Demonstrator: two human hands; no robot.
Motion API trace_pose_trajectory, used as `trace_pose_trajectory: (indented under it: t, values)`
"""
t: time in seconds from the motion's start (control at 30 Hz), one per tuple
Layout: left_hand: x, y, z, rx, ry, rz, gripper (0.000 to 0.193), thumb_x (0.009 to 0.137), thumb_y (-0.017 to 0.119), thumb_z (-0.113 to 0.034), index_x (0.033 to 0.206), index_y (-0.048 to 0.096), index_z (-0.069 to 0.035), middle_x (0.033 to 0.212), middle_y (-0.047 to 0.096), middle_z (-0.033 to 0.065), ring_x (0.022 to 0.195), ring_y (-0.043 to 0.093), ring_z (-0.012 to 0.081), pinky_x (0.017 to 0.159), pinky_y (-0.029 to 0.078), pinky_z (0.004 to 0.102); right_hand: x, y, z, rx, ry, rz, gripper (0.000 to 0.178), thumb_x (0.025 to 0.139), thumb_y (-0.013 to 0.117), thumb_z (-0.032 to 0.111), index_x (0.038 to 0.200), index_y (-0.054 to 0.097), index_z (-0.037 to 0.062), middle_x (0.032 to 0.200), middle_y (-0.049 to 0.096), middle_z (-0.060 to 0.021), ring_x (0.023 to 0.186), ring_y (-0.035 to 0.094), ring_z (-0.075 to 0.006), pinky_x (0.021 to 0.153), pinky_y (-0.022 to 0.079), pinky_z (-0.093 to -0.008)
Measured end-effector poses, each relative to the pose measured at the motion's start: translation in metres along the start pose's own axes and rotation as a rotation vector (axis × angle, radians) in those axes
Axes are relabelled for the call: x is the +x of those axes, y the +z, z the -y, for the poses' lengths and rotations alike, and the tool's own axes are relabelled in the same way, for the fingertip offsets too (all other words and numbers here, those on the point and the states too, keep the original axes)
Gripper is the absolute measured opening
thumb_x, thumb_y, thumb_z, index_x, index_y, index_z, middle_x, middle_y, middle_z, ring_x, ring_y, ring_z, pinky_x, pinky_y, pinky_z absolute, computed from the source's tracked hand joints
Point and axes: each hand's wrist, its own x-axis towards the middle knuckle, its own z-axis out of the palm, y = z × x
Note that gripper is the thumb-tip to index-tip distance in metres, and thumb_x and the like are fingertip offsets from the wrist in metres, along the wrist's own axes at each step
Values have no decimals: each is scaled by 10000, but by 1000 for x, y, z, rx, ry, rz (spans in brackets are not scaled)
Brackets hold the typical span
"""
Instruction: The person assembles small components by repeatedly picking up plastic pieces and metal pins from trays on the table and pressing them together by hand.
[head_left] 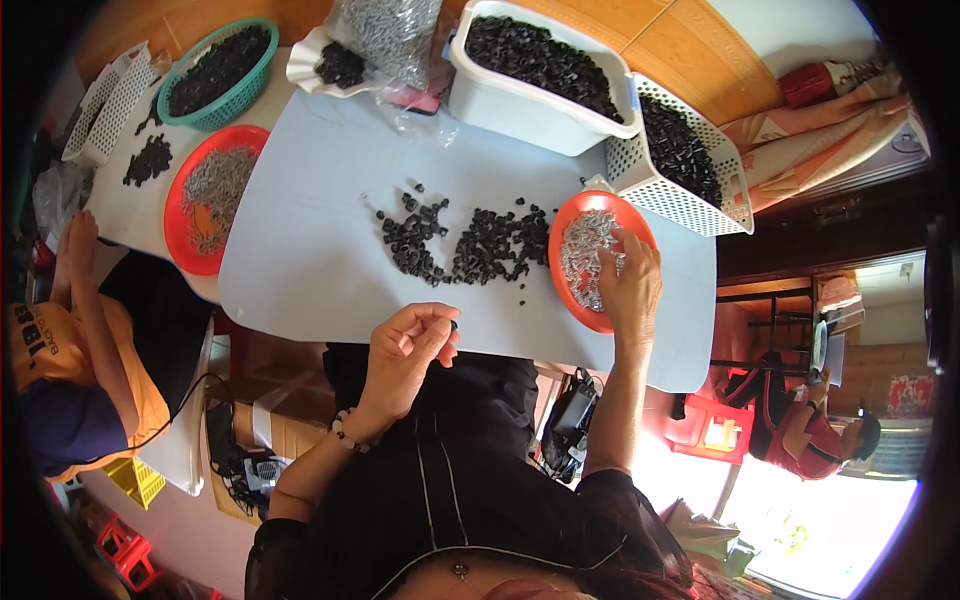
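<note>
A small black plastic piece (454, 326) sits between the thumb and finger of the left hand (405, 355). Those fingertips are pinched close together on it, by the near edge of the blue-grey table (310, 200). The right hand (632, 285) reaches over a red plate (588, 316), its bent fingers down at the silver metal bits (585, 250). I cannot tell if it has hold of one. The plate is near the table's right end, and a strip of tabletop shows between its rim and the near edge. A loose pile of black pieces (490, 245) lies just left of the plate. There is wide room from the pile to the left edge, and more in front of it. A white tub (530, 105) and a white basket with holes (660, 190) stand along the far side.
</note>
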Motion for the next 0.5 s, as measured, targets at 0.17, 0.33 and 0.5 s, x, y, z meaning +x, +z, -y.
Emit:
trace_pose_trajectory:
  t: [0.17, 0.33, 0.5]
  values:
    - [1, 7, -1, 32, -2, 15, 202, 996, 618, -153, 1126, 657, -2, 856, 653, 54, 705, 581, 98, 662, 497, 243, 8, 12, -15, -10, 58, -1, 148, 832, 692, 134, 963, 678, 66, 881, 672, -135, 873, 606, -356, 763, 495, -462]
    - [-1, 8, -3, 37, -18, 23, 197, 982, 635, -131, 1115, 664, 12, 861, 657, 48, 712, 587, 97, 668, 501, 237, 13, 12, -18, 72, 107, 108, 87, 832, 704, 141, 853, 667, 65, 839, 681, -112, 841, 620, -319, 749, 497, -454]
    - [1, 8, -2, 39, -15, 41, 191, 963, 653, -90, 1120, 665, 17, 878, 665, 47, 726, 597, 97, 678, 508, 230, 13, 5, -21, 242, 169, 93, 91, 832, 707, 130, 869, 668, 57, 856, 690, -111, 856, 625, -305, 771, 497, -443]
